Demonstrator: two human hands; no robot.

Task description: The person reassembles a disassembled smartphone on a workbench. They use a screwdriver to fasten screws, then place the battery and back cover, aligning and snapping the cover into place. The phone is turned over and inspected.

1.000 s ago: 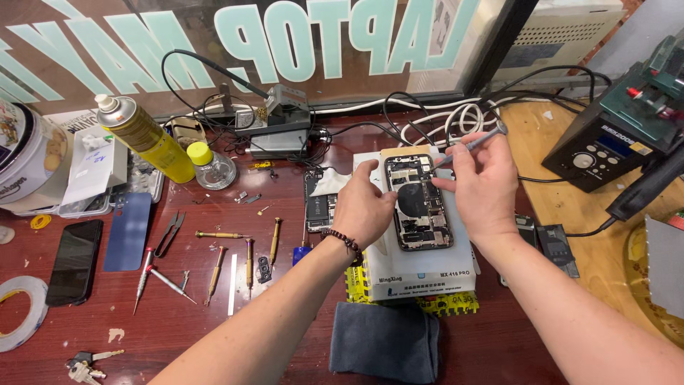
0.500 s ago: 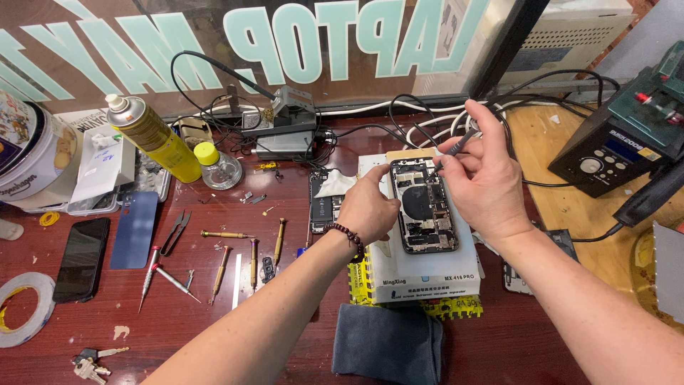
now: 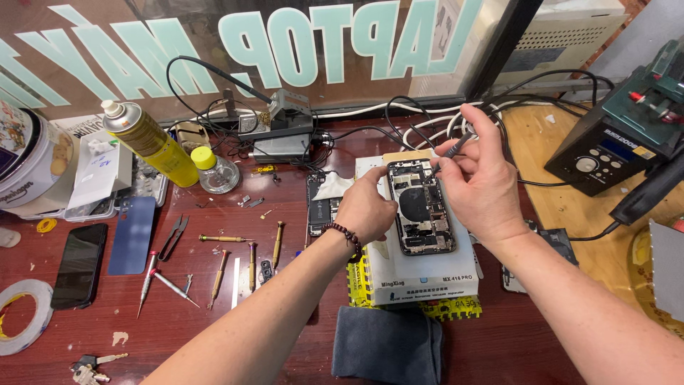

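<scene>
The opened black smartphone now lies steadied by the left hand; the right hand, raised since, pinches a thin dark tool above it.

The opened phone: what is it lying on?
The opened phone lies on a white block. Yellow sheets stick out beneath that block. The left hand covers the phone's left edge, so what sits under that part cannot be seen.
</scene>
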